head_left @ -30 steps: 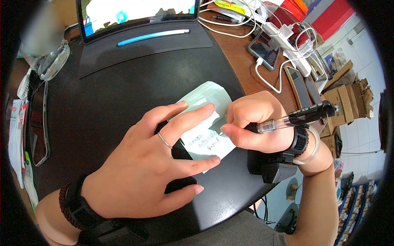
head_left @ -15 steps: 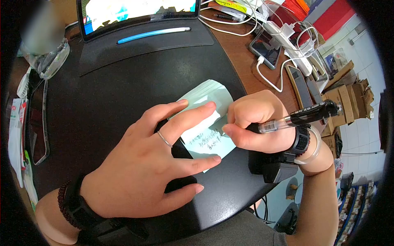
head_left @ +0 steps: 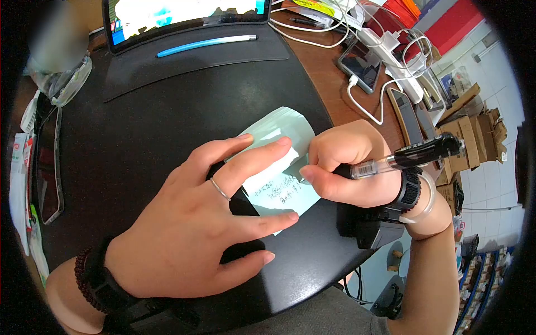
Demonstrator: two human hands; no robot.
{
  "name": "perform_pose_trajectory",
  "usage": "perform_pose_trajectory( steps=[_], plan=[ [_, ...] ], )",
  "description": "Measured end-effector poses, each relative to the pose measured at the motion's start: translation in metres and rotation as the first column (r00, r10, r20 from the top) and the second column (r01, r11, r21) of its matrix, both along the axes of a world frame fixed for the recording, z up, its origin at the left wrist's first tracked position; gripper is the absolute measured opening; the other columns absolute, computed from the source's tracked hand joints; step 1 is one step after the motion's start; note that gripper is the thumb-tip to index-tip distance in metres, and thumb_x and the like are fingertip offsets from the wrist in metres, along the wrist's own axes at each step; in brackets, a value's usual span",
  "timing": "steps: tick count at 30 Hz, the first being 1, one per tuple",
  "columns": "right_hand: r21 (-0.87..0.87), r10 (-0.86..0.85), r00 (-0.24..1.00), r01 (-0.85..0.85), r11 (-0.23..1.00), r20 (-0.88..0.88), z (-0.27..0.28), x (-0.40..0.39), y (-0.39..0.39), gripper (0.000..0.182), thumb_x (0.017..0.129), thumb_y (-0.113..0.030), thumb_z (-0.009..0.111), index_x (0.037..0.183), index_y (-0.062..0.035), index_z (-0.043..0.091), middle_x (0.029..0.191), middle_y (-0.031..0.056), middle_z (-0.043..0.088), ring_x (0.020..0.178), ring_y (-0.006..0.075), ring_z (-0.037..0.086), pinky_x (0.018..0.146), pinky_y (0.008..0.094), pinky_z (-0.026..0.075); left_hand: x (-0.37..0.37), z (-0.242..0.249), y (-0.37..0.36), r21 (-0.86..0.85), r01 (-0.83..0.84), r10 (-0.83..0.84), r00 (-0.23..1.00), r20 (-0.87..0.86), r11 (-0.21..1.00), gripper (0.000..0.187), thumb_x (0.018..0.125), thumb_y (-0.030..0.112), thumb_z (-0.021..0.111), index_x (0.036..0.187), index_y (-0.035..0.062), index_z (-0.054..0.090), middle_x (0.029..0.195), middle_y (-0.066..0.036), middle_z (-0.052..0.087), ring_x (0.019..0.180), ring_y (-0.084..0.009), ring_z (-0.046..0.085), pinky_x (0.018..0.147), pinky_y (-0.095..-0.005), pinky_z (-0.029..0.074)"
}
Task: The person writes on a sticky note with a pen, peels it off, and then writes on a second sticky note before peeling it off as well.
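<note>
left hand [head_left: 190,223] lay flat & open, fingers spread, pressing down on a pale green note pad [head_left: 279,162] at mid tabletop [head_left: 167,128]; index + middle fingertips on the pad's upper part, ring fingertip at its lower edge. thin ring on one finger, dark beaded bracelet and black band at wrist. right hand [head_left: 349,167] closed in a fist-like grip round a pen [head_left: 402,159], clear barrel w/ black cap end pointing right, tip down on the pad's right side next to a few lines of small handwriting, too small to read. black watch + clear bangle on rt wrist. pad's far edge curled up, sheets fanned. dark block [head_left: 368,226] just under rt wrist at tabletop edge. beyond: tablet [head_left: 184,17] w/ lit screen on a dark cover, blue-white stylus [head_left: 206,43] lying along it. upper right: phone [head_left: 360,67] plugged to a white cable, tangle of white chargers [head_left: 402,56]. cardboard boxes [head_left: 469,134] on floor at right
</note>
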State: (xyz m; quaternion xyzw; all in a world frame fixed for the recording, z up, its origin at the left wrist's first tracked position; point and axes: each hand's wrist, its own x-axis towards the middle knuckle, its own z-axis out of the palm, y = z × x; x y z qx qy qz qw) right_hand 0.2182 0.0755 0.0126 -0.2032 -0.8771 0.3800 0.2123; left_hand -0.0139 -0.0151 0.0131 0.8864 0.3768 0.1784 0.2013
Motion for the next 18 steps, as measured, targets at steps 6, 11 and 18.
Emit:
perform_pose_trajectory(
  steps=[6, 11, 18],
  plan=[
    [-0.012, 0.002, 1.0, -0.002, 1.0, -0.006, 0.0, 0.0, -0.0004, 0.03, 0.083, -0.008, 0.065, 0.064, -0.0035, 0.042, 0.053, 0.0043, 0.04, 0.047, 0.0131, 0.038, 0.045, 0.0299, 0.032, -0.0002, 0.0001, 0.0002, -0.004, 0.001, -0.001, 1.0, 0.003, 1.0, 0.041, 0.067, 0.028, 0.075, 0.108, 0.028, 0.072, 0.148, -0.021, 0.033, 0.132, -0.0404, 0.031, 0.108, -0.049, 0.027],
    [0.008, -0.006, 1.0, 0.005, 1.0, 0.006, 0.0015, -0.0003, -0.001, 0.03, 0.083, -0.008, 0.065, 0.063, -0.0038, 0.042, 0.053, 0.0039, 0.04, 0.047, 0.0127, 0.039, 0.045, 0.03, 0.032, -0.0002, 0.0001, 0.0, -0.018, -0.004, 0.005, 1.0, 0.002, 1.0, 0.041, 0.066, 0.027, 0.076, 0.108, 0.028, 0.072, 0.148, -0.021, 0.033, 0.131, -0.0404, 0.031, 0.109, -0.0488, 0.027],
    [0.003, -0.011, 1.0, 0.011, 1.0, 0.02, 0.0015, 0.0, -0.0007, 0.031, 0.082, -0.008, 0.065, 0.063, -0.0038, 0.041, 0.052, 0.0039, 0.04, 0.046, 0.0129, 0.039, 0.045, 0.0305, 0.032, -0.0004, 0.0002, 0.0001, -0.022, -0.007, 0.008, 1.0, 0.015, 1.0, 0.042, 0.066, 0.026, 0.076, 0.108, 0.028, 0.072, 0.147, -0.022, 0.034, 0.131, -0.0404, 0.032, 0.109, -0.0488, 0.027]
  ],
)
